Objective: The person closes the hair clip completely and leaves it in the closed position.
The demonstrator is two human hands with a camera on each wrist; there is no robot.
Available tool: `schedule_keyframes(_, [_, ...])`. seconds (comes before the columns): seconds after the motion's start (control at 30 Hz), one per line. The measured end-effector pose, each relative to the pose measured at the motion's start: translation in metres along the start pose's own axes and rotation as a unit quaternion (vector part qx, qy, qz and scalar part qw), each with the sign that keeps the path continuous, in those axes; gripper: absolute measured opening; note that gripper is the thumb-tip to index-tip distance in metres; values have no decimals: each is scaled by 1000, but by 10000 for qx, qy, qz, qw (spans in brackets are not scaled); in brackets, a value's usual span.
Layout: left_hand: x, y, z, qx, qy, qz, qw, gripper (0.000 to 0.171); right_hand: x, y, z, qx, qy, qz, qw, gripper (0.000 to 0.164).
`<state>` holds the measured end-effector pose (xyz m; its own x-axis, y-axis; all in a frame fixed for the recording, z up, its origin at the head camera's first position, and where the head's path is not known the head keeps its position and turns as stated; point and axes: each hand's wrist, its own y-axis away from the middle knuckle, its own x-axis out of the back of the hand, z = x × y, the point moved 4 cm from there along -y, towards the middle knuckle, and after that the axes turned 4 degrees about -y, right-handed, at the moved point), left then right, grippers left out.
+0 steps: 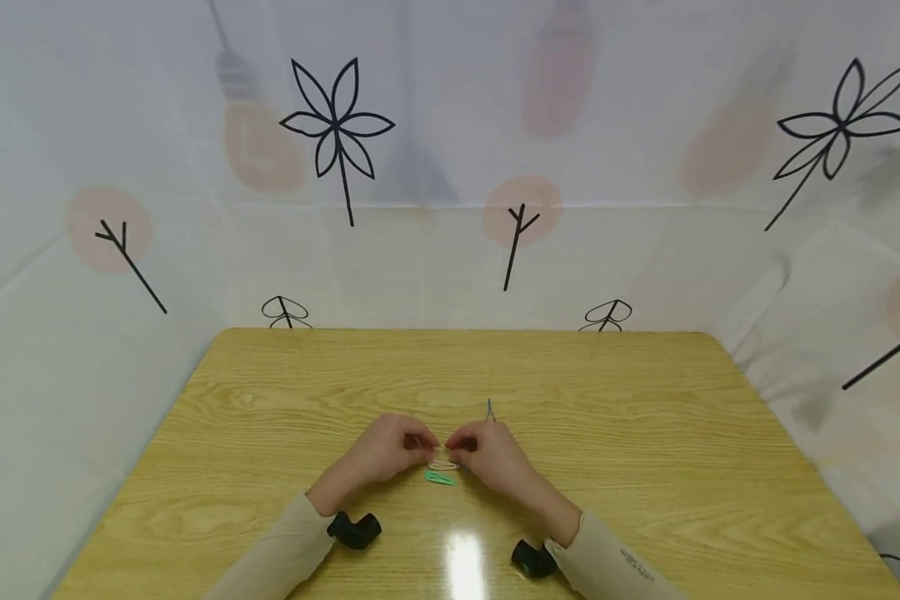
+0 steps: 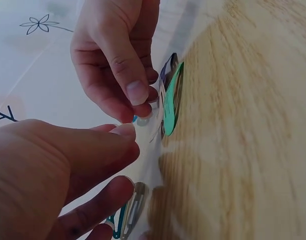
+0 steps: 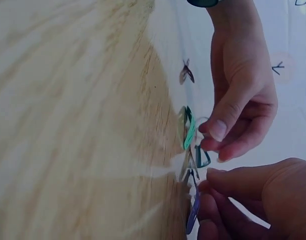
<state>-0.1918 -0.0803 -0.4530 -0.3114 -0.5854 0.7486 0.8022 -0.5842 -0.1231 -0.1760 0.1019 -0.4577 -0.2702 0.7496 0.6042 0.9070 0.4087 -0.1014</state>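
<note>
My left hand [image 1: 386,448] and right hand [image 1: 495,454] meet low over the table, fingertips nearly together. In the left wrist view, the left thumb and forefinger [image 2: 124,131] come together; I cannot tell whether either hand pinches something small. Under them lie a beige snap hair clip [image 1: 443,465] and, nearer me, a green hair clip [image 1: 439,477]. A purple clip [image 3: 193,207] is close beneath the right fingers. Past the left fingers shows a teal clip [image 2: 120,220], which the left hand hides in the head view. Beyond the right hand lies a blue clip [image 1: 489,408].
The wood-grain table [image 1: 607,400] stretches out on both sides and behind the hands. Black cameras [image 1: 354,530] sit at both wrists, near the tabletop. A white printed cloth [image 1: 420,267] hangs behind the table and along its sides.
</note>
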Motion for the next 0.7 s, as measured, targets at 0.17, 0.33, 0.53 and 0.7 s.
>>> schedule_keyframes(0.17, [6,0,-4,180,54,148,9997,8,1,-1,-3,10,-138,136,9998,9])
schedule_keyframes(0.33, [15,2,-8,435,87,398,9982,8,1,-5,-3,-81,-245,272,9993,10])
schedule_keyframes(0.53, [25,1,-15,417,-34,778,9961,7,1,-11,-5,-5,-250,496,9985,11])
schedule_keyframes(0.7, [29,1,-23,457,-68,874,9951,8,-3,-17,-6,69,-332,496,9982,12])
